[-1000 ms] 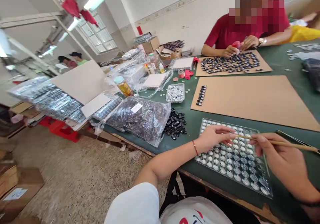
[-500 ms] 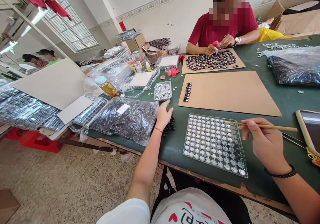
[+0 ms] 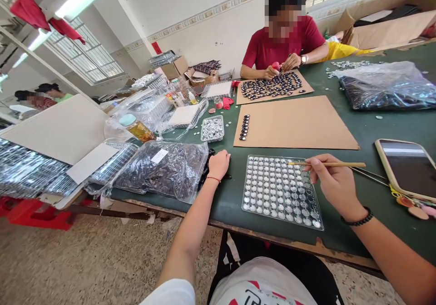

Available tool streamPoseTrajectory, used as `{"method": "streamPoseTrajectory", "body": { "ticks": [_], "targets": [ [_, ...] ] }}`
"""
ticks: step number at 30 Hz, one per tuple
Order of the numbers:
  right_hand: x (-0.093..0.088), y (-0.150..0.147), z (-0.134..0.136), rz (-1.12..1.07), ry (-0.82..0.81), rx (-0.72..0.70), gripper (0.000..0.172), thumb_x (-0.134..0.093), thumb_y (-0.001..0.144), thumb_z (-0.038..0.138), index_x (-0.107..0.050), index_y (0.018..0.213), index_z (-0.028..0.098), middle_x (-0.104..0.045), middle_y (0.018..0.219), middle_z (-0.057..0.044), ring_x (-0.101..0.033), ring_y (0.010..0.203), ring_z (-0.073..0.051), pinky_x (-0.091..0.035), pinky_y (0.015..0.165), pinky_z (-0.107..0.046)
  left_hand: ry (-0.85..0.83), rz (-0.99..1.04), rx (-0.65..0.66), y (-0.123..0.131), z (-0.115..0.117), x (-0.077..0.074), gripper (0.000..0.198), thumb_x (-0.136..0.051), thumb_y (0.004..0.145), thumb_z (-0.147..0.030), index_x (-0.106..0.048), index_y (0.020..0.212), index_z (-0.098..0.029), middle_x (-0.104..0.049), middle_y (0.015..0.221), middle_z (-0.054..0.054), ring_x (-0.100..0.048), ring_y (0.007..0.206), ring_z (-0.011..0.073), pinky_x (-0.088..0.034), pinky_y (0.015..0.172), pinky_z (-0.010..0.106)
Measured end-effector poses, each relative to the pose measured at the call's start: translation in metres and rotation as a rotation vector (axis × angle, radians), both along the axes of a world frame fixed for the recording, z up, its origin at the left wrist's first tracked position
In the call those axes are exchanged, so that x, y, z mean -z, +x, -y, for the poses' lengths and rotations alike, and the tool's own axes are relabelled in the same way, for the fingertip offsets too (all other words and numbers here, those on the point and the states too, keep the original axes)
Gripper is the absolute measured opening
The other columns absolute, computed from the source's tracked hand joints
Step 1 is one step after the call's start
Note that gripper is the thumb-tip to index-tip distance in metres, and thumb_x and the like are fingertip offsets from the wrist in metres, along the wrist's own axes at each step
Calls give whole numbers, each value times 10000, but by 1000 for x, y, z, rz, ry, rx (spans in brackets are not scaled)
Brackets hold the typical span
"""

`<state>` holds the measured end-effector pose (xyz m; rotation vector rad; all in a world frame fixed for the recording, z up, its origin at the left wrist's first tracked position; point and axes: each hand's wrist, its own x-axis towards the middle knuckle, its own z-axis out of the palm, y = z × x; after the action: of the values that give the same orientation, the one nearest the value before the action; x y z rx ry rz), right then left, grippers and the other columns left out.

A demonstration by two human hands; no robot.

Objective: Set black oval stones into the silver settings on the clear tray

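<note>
My right hand (image 3: 332,184) grips a thin wooden stick (image 3: 344,164) between thumb and fingers. Its yellow tip points left, over the far right part of a clear plastic tray (image 3: 250,207). Rows of small round white pieces (image 3: 269,187) fill most of that tray. My left hand (image 3: 219,163) is lowered at a pile of small black pieces (image 3: 205,166), beside a plastic bag of dark pieces (image 3: 170,168). Its fingers look curled, and what they may hold is hidden. Several black pieces with pale centres (image 3: 244,127) line the left end of a cardboard sheet (image 3: 293,123).
Beyond the cardboard, a person in red (image 3: 279,41) works at a board covered with black pieces (image 3: 272,87). A small tub of silvery pieces (image 3: 212,129) stands past my left hand. A phone (image 3: 407,166) and metal tweezers (image 3: 369,175) lie to the right.
My left hand has come down and back from near the tub to the black pieces, its fingers curling. The right hand keeps the stick over the tray. The view has swung right.
</note>
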<state>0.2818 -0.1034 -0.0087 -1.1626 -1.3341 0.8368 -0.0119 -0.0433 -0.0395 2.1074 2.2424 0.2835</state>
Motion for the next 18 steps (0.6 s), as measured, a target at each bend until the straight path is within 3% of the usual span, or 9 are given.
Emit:
{"method": "streamPoseTrajectory", "body": {
  "ticks": [3, 5, 7, 10, 12, 13, 15, 18],
  "targets": [
    [-1, 0, -1, -4, 21, -2, 199, -505, 794, 363, -557, 741, 178, -550, 592, -2, -454, 417, -93, -376, 403, -236, -8, 35, 5, 3, 1, -6, 355, -311, 859, -379, -571, 732, -174, -604, 791, 72, -534, 744, 181, -331, 649, 264],
    [1, 0, -2, -6, 27, -13, 203, -499, 796, 370, -556, 742, 183, -552, 593, 4, -451, 411, -89, -377, 400, -230, 15, 196, 19, 8, -1, -14, 427, -325, 843, -430, -550, 591, -170, -575, 646, 51, -519, 653, 163, -328, 609, 253],
    [2, 0, -3, -3, 22, -21, 210, -491, 798, 380, -556, 750, 186, -560, 601, 5, -452, 407, -90, -383, 403, -232, 47, 617, -5, 13, -8, -24, 463, -366, 817, -464, -487, 486, -163, -470, 490, 18, -452, 508, 122, -316, 540, 237],
    [4, 1, -5, 5, 8, -23, 217, -484, 801, 386, -554, 758, 185, -570, 610, 0, -457, 406, -92, -388, 412, -235, 44, 1600, -175, 19, -24, -38, 440, -370, 831, -417, -407, 478, -157, -324, 420, -36, -289, 367, 59, -281, 438, 201],
    [5, 2, -6, 5, 14, -12, 219, -483, 802, 384, -551, 753, 182, -571, 607, -1, -457, 408, -90, -387, 417, -232, 12, 2093, -317, 21, -34, -41, 430, -269, 873, -359, -383, 511, -156, -330, 442, -38, -302, 369, 48, -313, 430, 182],
    [5, 2, -7, 3, 19, -4, 222, -483, 801, 386, -550, 751, 180, -570, 605, -1, -456, 408, -89, -385, 418, -230, -15, 2224, -372, 22, -38, -40, 436, -210, 886, -334, -379, 526, -155, -352, 460, -29, -347, 393, 53, -347, 445, 184],
    [5, 3, -9, -6, 22, 12, 233, -485, 797, 395, -547, 750, 176, -569, 603, -1, -450, 405, -87, -379, 412, -227, -97, 2299, -434, 27, -40, -34, 443, -133, 892, -281, -381, 549, -151, -393, 499, -6, -427, 459, 70, -400, 471, 201],
    [5, 4, -12, -20, 8, 22, 244, -490, 790, 409, -545, 757, 174, -566, 606, -1, -443, 399, -84, -373, 398, -221, -256, 2316, -441, 42, -34, -23, 346, -232, 877, -204, -424, 600, -128, -426, 554, 9, -416, 463, 55, -380, 425, 162]
  ]
}}
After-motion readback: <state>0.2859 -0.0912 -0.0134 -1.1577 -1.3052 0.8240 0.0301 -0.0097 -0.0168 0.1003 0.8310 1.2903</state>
